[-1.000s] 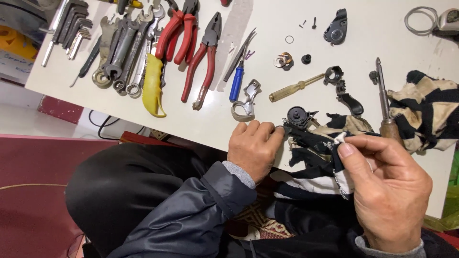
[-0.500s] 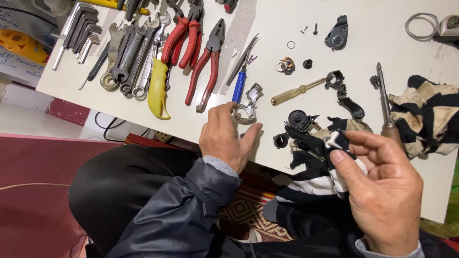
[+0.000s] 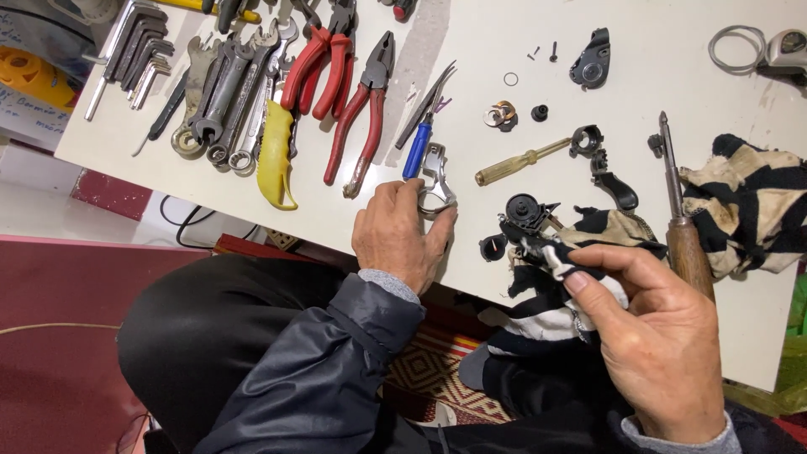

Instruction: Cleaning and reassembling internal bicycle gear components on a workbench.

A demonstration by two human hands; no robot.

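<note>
Two hands busy mid-frame: left hand (image 3: 395, 235) fingers close on a metal clamp (image 3: 435, 178); right hand (image 3: 660, 345) pinches a striped rag (image 3: 555, 252) around a black part (image 3: 525, 210).

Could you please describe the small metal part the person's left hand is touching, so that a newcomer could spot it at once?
Start at the white table and find the row of red-handled pliers along its far side. Just right of them lies a blue-handled tool, and at its near end the left hand touches a silver metal clamp. It alone is shiny, curved and ring-ended; neighbouring parts are black.
</note>
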